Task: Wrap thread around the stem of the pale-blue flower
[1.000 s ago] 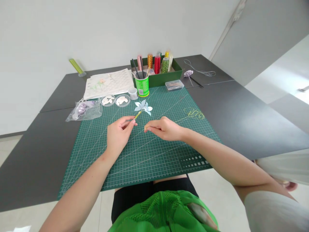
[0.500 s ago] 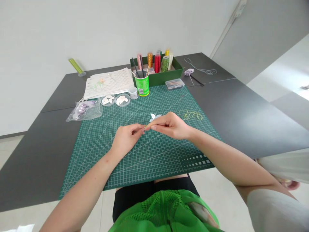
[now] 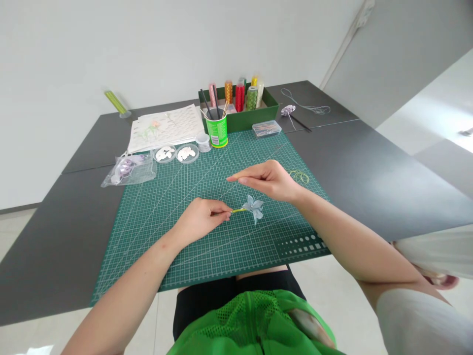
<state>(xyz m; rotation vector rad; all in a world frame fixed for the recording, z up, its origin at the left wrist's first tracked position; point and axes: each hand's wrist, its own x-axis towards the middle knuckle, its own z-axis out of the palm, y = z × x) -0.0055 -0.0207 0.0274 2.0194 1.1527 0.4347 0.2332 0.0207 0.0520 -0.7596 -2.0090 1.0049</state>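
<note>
My left hand pinches the green stem of a pale blue artificial flower between thumb and fingertips. The stem lies sideways, its blossom pointing right. Above and to the right of the blossom, my right hand is raised with thumb and fingers pressed together. Whatever sits in that pinch is too fine to make out. Loose loops of yellow-green thread lie behind the right wrist, partly hidden by it. Both hands are over a green cutting mat.
At the back stand a green box of thread spools and a green can with sticks. Dishes of white pieces, a plastic bag and paper sheets lie left. A clear case and purple flower lie right.
My hands have moved apart: the left shifted slightly right and nearer me, the right rose away from the stem. The flower has turned into fuller view, and less of the thread loops shows.
</note>
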